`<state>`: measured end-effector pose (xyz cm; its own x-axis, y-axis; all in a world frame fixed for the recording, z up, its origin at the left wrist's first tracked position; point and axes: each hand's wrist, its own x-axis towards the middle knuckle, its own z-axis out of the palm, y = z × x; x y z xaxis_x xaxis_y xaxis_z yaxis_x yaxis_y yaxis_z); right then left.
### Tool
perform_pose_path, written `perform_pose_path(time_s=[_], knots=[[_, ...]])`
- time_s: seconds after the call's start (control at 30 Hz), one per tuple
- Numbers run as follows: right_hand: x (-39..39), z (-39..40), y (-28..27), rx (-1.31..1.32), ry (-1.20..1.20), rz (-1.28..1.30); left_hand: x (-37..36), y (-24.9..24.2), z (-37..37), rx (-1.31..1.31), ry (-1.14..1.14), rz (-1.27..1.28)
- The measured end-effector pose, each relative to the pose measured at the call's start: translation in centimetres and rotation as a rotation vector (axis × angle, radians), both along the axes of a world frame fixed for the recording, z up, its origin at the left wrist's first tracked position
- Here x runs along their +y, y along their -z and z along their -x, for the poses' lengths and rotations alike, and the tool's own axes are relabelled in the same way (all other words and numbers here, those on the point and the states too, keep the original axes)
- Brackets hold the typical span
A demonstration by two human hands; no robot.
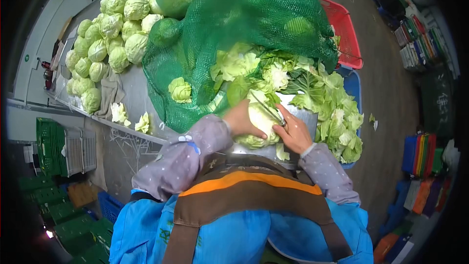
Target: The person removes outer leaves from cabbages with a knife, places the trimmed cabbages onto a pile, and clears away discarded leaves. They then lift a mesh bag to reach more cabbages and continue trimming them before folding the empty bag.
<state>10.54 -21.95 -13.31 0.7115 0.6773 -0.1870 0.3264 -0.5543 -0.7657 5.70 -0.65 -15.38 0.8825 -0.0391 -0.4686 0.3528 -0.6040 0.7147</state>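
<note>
A pale green cabbage [262, 121] lies at the near edge of the metal table, between my two hands. My left hand [241, 120] grips its left side, with the thumb across the front. In my right hand [294, 131] is a knife [266, 103], its thin blade reaching over the top of the cabbage; the handle is mostly hidden by the fingers. Loose cabbage leaves [238, 63] lie just beyond my hands. A big green mesh bag [205, 34] spreads over the table behind them, with a small cabbage [180, 90] on its near part.
Several cabbages [111, 25] are piled at the table's far left, beside a grey cloth [111, 95]. At the right edge, a blue crate [352, 84] is heaped with leaves [337, 117]. Behind it is a red crate [346, 29]. Green crates [50, 146] stand on the left.
</note>
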Motion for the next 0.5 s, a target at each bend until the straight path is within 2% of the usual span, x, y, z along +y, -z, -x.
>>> perform_pose_path(time_s=[0.03, 0.07, 0.13, 0.2, 0.23, 0.27, 0.3, 0.33, 0.37, 0.4, 0.47, 0.5], knots=[[-0.5, 0.0, 1.0, -0.168, -0.061, -0.041, -0.1, -0.1, 0.2, -0.008, -0.011, 0.030], [-0.4, -0.1, 1.1, -0.158, -0.061, -0.038, -0.3, -0.2, 0.3, -0.012, -0.019, 0.061], [0.4, -0.5, 0.3, -0.116, -0.078, 0.232, -1.2, -1.5, 0.3, 0.010, -0.040, 0.053], [0.7, -1.5, 1.9, -0.065, -0.024, 0.218, -1.7, -2.1, -0.2, -0.088, -0.134, 0.181], [0.5, -2.0, 4.3, -0.083, 0.069, 0.092, -2.0, -0.1, 0.1, -0.237, -0.150, 0.088], [0.4, -2.5, 5.5, -0.099, 0.154, -0.035, -2.1, -0.2, 0.0, -0.246, -0.160, 0.090], [1.0, -2.2, 3.0, -0.040, 0.057, 0.127, -2.1, -0.3, 0.2, -0.229, -0.093, -0.003], [1.0, -2.3, 1.7, -0.035, 0.056, 0.126, -2.0, -0.5, 0.3, -0.205, -0.019, -0.096], [0.9, -2.5, 0.7, -0.082, -0.028, 0.071, -1.8, -0.9, 0.1, -0.132, -0.075, 0.052], [0.8, -2.7, -0.1, -0.131, -0.115, 0.017, -1.5, -0.8, 0.0, -0.122, -0.077, 0.055], [0.5, -3.0, -0.8, -0.083, -0.139, 0.030, -1.1, -0.7, -0.7, 0.059, -0.040, 0.011], [0.4, -2.9, -0.4, -0.143, -0.184, 0.100, -1.1, -0.9, -0.9, 0.056, -0.042, 0.014]])
